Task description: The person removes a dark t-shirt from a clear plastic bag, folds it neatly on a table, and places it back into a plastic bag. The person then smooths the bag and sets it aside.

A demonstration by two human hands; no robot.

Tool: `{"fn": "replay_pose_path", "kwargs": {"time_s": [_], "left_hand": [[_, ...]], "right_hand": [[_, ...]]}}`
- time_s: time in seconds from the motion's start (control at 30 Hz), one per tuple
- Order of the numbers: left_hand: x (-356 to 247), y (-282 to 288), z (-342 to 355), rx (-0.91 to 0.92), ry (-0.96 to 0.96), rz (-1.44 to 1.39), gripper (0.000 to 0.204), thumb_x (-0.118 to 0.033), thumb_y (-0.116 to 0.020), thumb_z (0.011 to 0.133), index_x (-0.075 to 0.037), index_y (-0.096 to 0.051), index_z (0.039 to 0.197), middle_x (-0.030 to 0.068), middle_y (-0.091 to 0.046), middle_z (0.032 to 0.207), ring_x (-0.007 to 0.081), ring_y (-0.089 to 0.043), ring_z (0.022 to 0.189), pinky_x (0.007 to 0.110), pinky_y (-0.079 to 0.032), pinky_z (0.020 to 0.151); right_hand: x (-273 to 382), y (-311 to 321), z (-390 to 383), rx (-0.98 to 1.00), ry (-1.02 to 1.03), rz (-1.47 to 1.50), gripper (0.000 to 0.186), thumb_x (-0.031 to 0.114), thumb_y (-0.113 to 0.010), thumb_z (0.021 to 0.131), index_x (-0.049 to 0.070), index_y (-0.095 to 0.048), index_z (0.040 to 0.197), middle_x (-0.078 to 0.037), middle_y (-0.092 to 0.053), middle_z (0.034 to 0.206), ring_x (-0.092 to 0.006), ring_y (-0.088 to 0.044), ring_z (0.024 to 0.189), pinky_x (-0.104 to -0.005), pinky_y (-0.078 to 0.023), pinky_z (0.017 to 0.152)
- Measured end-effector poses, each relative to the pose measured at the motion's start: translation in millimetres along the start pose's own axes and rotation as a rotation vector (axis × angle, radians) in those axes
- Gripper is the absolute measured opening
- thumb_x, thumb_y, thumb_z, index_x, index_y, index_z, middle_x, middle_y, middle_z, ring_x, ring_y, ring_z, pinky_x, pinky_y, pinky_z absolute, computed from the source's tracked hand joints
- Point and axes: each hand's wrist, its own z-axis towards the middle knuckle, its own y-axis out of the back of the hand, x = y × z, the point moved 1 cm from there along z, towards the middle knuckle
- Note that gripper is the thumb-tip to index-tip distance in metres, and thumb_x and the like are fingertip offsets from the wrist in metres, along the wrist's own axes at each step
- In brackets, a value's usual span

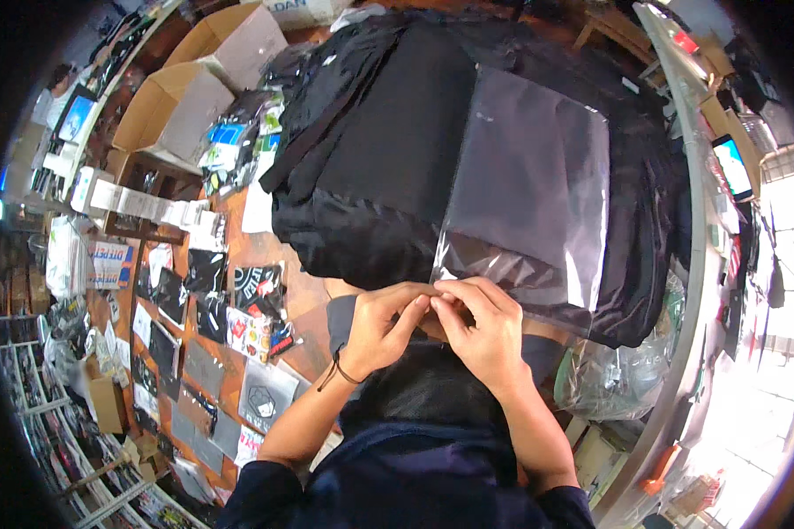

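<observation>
while both forearms enter from the lower edge of the frame, the left hand (pixel 384 326) and the right hand (pixel 485 328) meet just below the centre, their fingertips touching or nearly so. on each hand, thumb and forefinger are brought close in a pinching posture at the lower left corner of a clear plastic bag (pixel 534 167); whether film is caught between the fingertips cannot be determined. the bag lies flat, right of centre in the upper half of the frame, on a broad heap of black garments (pixel 375 123). its film is glossy and creased along the lower part, and dark cloth shows through; whether that cloth is inside or beneath cannot be established. a dark cord (pixel 337 366) encircles the left wrist. open cardboard boxes (pixel 181 115) stand at upper left. flat packages (pixel 205 366) are laid out across the wooden floor (pixel 307 295) at left and lower left. crumpled clear plastic (pixel 622 375) sits at lower right, below the heap. a lit screen (pixel 732 166) is noted near the right edge.
</observation>
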Motion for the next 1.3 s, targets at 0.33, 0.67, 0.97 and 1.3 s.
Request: {"fn": "replay_pose_path", "kwargs": {"time_s": [0.33, 0.67, 0.97, 1.3], "left_hand": [[11.4, -11.6, -6.1, -0.050, -0.152, 0.134, 0.016, 0.003, -0.065, 0.098, 0.005, -0.075, 0.110, 0.0193, -0.077, 0.093, 0.0285, -0.077, 0.080, 0.034, -0.058, 0.071], [10.6, -11.1, -11.3, -0.036, 0.082, -0.305, 0.025, -0.013, -0.062, 0.107, 0.006, -0.078, 0.108, 0.0112, -0.079, 0.089, 0.0133, -0.071, 0.081, 0.030, -0.056, 0.074], [4.4, -13.1, 17.7, -0.065, 0.136, 0.090, 0.028, -0.018, -0.069, 0.105, 0.006, -0.079, 0.094, 0.0086, -0.078, 0.079, 0.0088, -0.068, 0.072, 0.028, -0.055, 0.066], [24.6, 14.7, 11.4, -0.090, 0.223, -0.143, 0.033, -0.023, -0.061, 0.112, 0.002, -0.069, 0.092, 0.0089, -0.075, 0.086, 0.0162, -0.074, 0.078, 0.026, -0.055, 0.072]], "right_hand": [[-1.5, 9.9, 5.1, 0.069, 0.267, -0.265, 0.012, 0.010, -0.080, 0.087, 0.007, -0.072, 0.095, -0.004, -0.066, 0.085, -0.0239, -0.068, 0.075, -0.0367, -0.058, 0.065], [-3.5, -6.0, -12.1, -0.022, 0.348, -0.443, 0.019, 0.006, -0.078, 0.076, 0.008, -0.066, 0.091, -0.005, -0.059, 0.083, -0.0241, -0.066, 0.079, -0.0370, -0.055, 0.069], [-20.6, -18.3, -35.8, -0.116, 0.370, -0.476, 0.029, 0.013, -0.079, 0.072, 0.006, -0.069, 0.098, -0.006, -0.061, 0.095, -0.0229, -0.063, 0.082, -0.0374, -0.050, 0.072], [-188.1, 203.4, -231.6, 0.030, -0.921, 0.341, 0.010, 0.011, -0.070, 0.093, 0.004, -0.074, 0.100, 0.000, -0.072, 0.095, -0.0125, -0.065, 0.086, -0.0314, -0.054, 0.076]]}}
